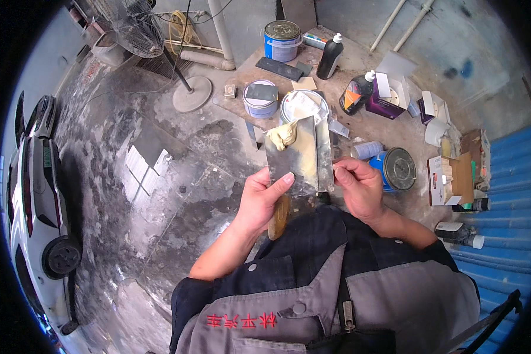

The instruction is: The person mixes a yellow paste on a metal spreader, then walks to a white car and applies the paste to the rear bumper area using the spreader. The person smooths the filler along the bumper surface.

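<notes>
1. The concrete floor (pixel 177 212) spreads across the left and centre of the frame, its dull grey skin blotched with pale, rough patches.
2. A glossy white car (pixel 38 218) curves along the left edge, with a dark, round rubber tyre.
3. Ribbed, corrugated blue sheeting (pixel 516 194) fills the right edge.
4. The brown, stained surface (pixel 357 65) lies at the upper centre to right, carrying round metal tins, including a blue-sided tin (pixel 281 47) near the top, two smooth black bottles with white caps and a purple cardboard box (pixel 386 100).
5. A wire-caged fan (pixel 127 29) on a disc-shaped base stands at the upper left.
6. The flat, rectangular metal plate (pixel 286 160) sits at the centre, smeared pale yellow toward its right side.
7. The left hand (pixel 262 194) grasps the plate by its lower left edge, thumb flat on the metal, beside a rounded wooden handle (pixel 280 218).
8. The right hand (pixel 360 186) pinches the right edge of a thin, straight-sided metal blade (pixel 325 156) alongside the plate.
9. A soft, creamy-yellow lump of paste (pixel 283 135) sits on the plate's upper left corner, folded and peaked.
</notes>
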